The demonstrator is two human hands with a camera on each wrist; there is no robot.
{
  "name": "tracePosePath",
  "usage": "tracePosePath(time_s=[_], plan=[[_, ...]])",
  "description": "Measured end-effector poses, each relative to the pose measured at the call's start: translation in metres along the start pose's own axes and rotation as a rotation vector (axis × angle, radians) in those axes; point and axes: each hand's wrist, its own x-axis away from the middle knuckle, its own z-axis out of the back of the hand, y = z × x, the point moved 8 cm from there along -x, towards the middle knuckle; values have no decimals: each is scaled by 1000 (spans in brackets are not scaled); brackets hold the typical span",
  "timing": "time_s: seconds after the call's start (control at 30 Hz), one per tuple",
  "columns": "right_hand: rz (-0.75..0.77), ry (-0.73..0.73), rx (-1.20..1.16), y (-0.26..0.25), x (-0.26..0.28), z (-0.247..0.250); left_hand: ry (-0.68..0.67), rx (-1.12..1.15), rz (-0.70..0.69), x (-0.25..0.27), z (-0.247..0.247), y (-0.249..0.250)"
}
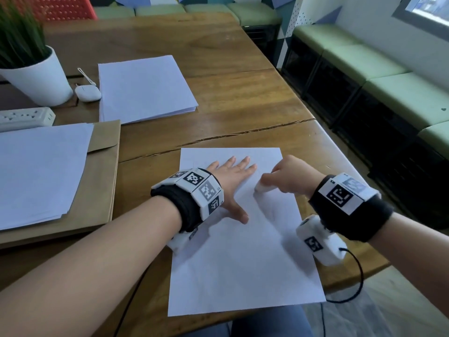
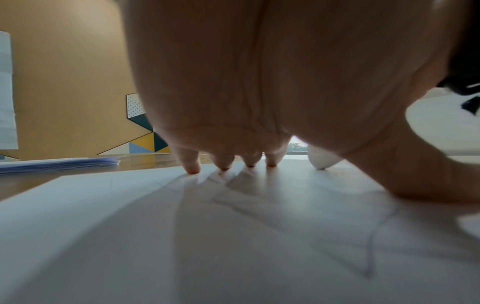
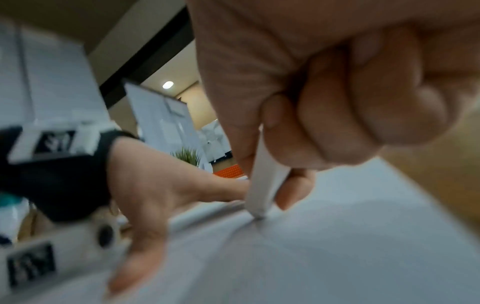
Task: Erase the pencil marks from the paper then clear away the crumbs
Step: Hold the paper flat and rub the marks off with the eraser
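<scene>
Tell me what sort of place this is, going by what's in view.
Probably an office lounge or shared workroom. A long wooden table carries stacks of white paper and a white power strip, green cushioned benches line the walls, and a white potted plant stands on the table.

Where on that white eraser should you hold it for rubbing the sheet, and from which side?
Pinch the eraser by its upper half, from above, as the right hand does now: it stands tilted with one lower corner on the paper, so a high grip probably leaves that corner free to rub.
</scene>
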Motion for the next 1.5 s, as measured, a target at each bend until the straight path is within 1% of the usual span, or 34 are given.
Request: tracePosePath(time_s=[0.07, 0.1, 0.2, 0.23, 0.27, 0.33, 0.37, 0.4, 0.43, 0.5, 0.53, 0.57, 0.67, 0.7, 0.73, 0.77, 0.8, 0.83, 0.87, 0.9, 1.0, 1.03, 1.07, 1.1, 1.17, 1.2, 1.23, 1.3, 1.33, 1.37, 1.4, 1.43, 1.5], plan=[[13, -6, -17, -1, 3, -5, -4, -4, 1, 0, 0, 0], [36, -37, -15, -4, 5, -13, -6, -7, 1, 0, 0, 0], [57, -193, 24, -6, 12, -30, -16, -24, -4, -1, 0, 0], [55, -202, 29, -6, 10, -27, -20, -25, -5, 0, -1, 0], [54, -173, 9, -5, 5, -19, -21, -27, -5, -1, -2, 0], [72, -61, -63, -6, -2, -4, -12, -33, -1, 0, -2, 0], [95, -41, -70, -7, -1, -4, -11, -36, -1, 0, -2, 0], [128, -63, -50, -8, 1, -8, -14, -40, -1, 0, -2, 0], [156, -126, -8, -8, 6, -16, -21, -46, -2, -1, -2, 0], [145, -283, 83, -2, 17, -27, -38, -52, -7, -1, -2, 0], [132, -304, 98, -1, 18, -26, -44, -49, -8, 0, -2, 0], [122, -275, 75, -2, 14, -21, -47, -44, -7, 0, -3, 0], [99, -79, -98, -5, -2, -5, -38, -33, 0, -1, -4, -2], [109, -69, -108, -6, 0, -7, -38, -35, 0, -1, -4, -2], [125, -108, -88, -5, 3, -14, -42, -40, -1, -1, -3, -1], [140, -181, -42, -3, 10, -24, -48, -44, -4, -1, -3, -1], [136, -266, 15, 0, 17, -32, -53, -47, -8, -1, -3, 0], [119, -322, 54, 4, 22, -35, -55, -47, -11, -1, -3, 0], [98, -333, 60, 5, 21, -33, -54, -45, -11, -1, -4, -1], [86, -299, 32, 4, 16, -26, -50, -43, -8, -1, -4, -1], [63, -93, -139, -1, -3, -7, -36, -39, 2, -2, -5, -3], [76, -70, -148, -3, -2, -9, -34, -39, 3, -2, -5, -2], [94, -97, -124, -3, 2, -16, -36, -45, 2, -2, -5, -2], [103, -167, -78, -2, 9, -27, -40, -50, -1, -1, -4, -1], [71, -316, -22, 6, 21, -40, -49, -54, -6, 0, -4, 0], [56, -325, -34, 9, 19, -37, -51, -53, -6, 0, -4, 0], [45, -275, -74, 10, 12, -28, -51, -49, -3, 0, -4, -1], [18, -100, -176, 12, -5, -4, -47, -40, 5, -1, -5, -2], [23, -35, -198, 11, -7, 1, -46, -36, 7, -1, -5, -2], [39, -15, -190, 9, -5, 0, -43, -34, 8, -1, -5, -1], [64, -42, -161, 7, 0, -7, -41, -37, 7, -1, -5, -1], [77, -112, -114, 7, 7, -18, -41, -42, 5, -1, -4, -1], [55, -269, -46, 10, 20, -34, -47, -49, -2, -1, -5, -1]])
